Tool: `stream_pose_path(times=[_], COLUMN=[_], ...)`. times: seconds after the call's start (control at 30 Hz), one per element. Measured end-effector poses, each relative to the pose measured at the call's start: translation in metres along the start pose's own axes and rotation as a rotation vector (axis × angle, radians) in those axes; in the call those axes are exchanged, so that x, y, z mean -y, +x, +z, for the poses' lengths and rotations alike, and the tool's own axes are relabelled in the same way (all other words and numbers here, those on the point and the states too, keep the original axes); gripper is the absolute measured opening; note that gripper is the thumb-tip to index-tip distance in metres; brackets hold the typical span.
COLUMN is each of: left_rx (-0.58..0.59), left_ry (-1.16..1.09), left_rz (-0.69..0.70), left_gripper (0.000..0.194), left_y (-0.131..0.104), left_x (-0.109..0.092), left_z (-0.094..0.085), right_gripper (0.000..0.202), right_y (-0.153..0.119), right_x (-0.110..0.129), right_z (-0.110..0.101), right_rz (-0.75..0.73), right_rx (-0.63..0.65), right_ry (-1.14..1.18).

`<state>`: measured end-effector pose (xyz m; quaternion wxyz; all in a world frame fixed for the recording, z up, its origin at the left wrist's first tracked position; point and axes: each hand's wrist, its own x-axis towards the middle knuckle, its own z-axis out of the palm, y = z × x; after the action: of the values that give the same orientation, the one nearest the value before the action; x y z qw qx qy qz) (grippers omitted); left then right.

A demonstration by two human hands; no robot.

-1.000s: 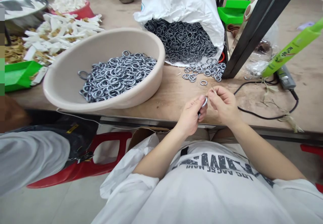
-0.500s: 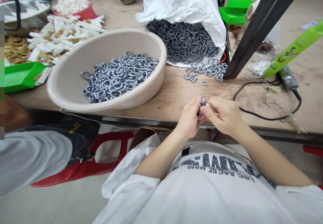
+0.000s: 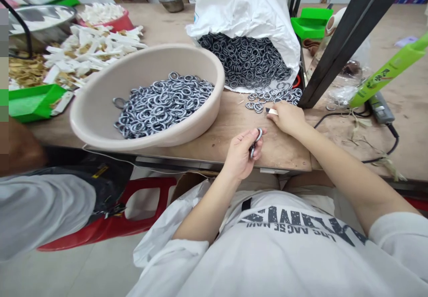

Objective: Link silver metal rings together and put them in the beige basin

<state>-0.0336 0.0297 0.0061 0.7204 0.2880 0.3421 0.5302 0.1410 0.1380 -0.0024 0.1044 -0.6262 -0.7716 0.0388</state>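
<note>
My left hand [image 3: 241, 154] is closed around grey rings [image 3: 259, 134], above the table's front edge; one stands upright at the fingertips, and at least one more shows lower in the fingers. My right hand [image 3: 288, 117] is over the table, its fingers pinching a small blade-like piece [image 3: 271, 111] with a dark tip and a white body. Its fingertips are beside the loose grey rings [image 3: 258, 106] spilled in front of the white sack [image 3: 245, 7]. Whether the right hand also touches a ring is hidden from view.
A large beige basin [image 3: 80, 123] of grey rings stands left of my hands. A dark metal post [image 3: 334, 51] rises at the right, near a black cable [image 3: 396, 143] and a green tube [image 3: 384, 74]. White pieces [image 3: 96, 51] are heaped at the left, near another person's arm [image 3: 20, 150].
My hands have come apart. The right moved forward to the loose rings with the blade-like piece, while the left drew slightly left, keeping its rings. The view shifted a little.
</note>
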Motion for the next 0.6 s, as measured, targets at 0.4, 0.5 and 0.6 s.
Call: stream_pose_path(times=[0.4,0.5,0.6], left_rx=[-0.077,-0.072,0.022], left_ry=[-0.192,-0.096,0.009], left_rz=[-0.084,-0.074,-0.157], left_gripper=[0.030,0.036,0.046], left_y=[0.018,0.013,0.008], left_x=[-0.005,0.000,0.008], left_z=[-0.006,-0.002,0.007], right_gripper=[0.027,0.035,0.038], right_y=[-0.004,-0.026,-0.061], right_x=[-0.001,0.007,0.020], right_z=[0.001,-0.009,-0.015], right_rz=[-0.028,-0.090,-0.018], right_rx=[-0.029,0.016,0.061], right_ry=[0.240,0.802,1.311])
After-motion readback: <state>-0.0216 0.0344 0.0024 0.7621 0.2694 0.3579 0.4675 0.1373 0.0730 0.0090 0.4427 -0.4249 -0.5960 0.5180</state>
